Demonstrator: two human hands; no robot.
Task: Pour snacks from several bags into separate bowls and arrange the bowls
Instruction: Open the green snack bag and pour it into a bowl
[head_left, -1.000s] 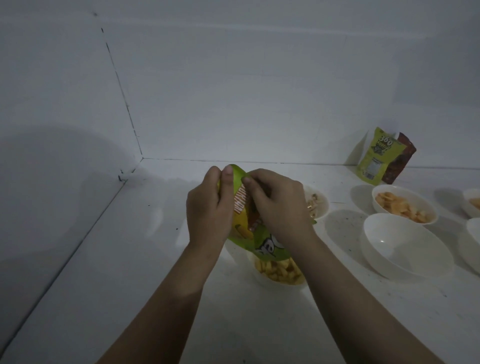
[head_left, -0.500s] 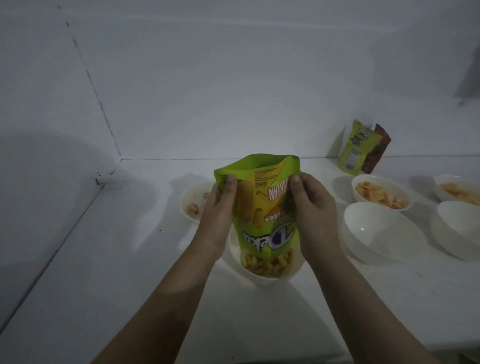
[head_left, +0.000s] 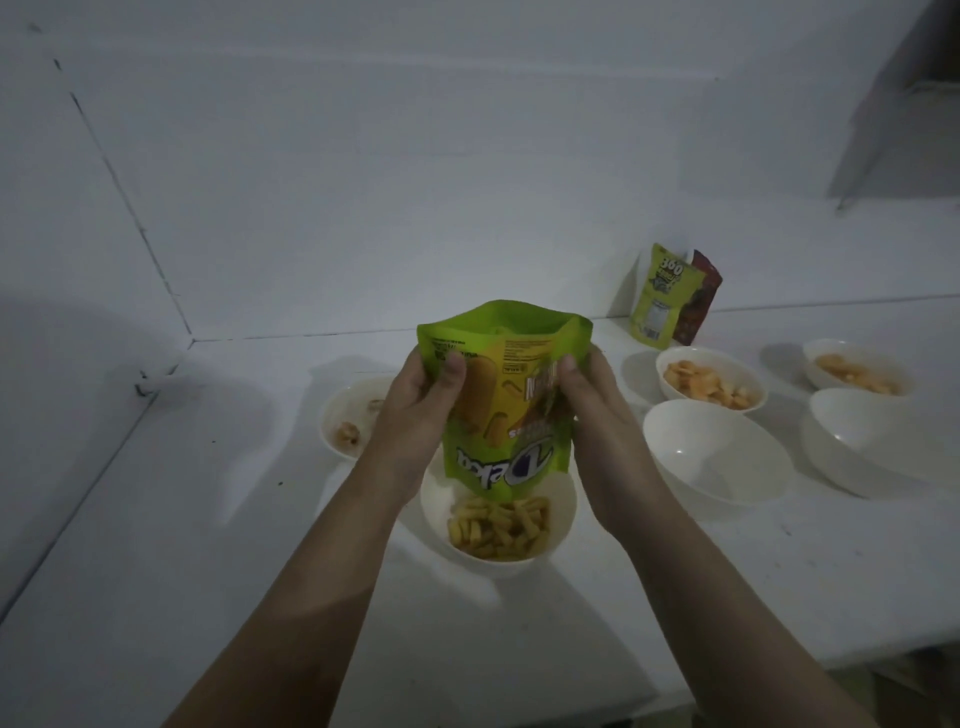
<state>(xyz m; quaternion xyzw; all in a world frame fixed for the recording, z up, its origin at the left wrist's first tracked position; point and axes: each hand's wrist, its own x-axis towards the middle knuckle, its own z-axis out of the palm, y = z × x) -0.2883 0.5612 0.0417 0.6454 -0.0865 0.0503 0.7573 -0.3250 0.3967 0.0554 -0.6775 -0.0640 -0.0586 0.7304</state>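
A green snack bag (head_left: 501, 395) hangs upside down, its mouth just above a white bowl (head_left: 441, 525) holding yellow stick snacks (head_left: 500, 527). My left hand (head_left: 415, 410) grips the bag's left side and my right hand (head_left: 592, 410) grips its right side, thumbs on the front. Behind my left hand sits a white bowl (head_left: 337, 410) with a few pale snacks. To the right are an empty white bowl (head_left: 717, 457), a bowl of orange chips (head_left: 709, 382), a far bowl of orange snacks (head_left: 857, 369) and another white bowl (head_left: 878, 447).
Two more snack bags, one green (head_left: 657, 296) and one dark red (head_left: 701, 301), lean on the back wall. White walls close the counter (head_left: 208, 545) at the left and back. The counter's front edge runs at the lower right.
The bag has gone from crumpled between my hands to spread out and held upside down over the bowl. My hands moved apart to its sides. The camera turned left, showing the bowl behind.
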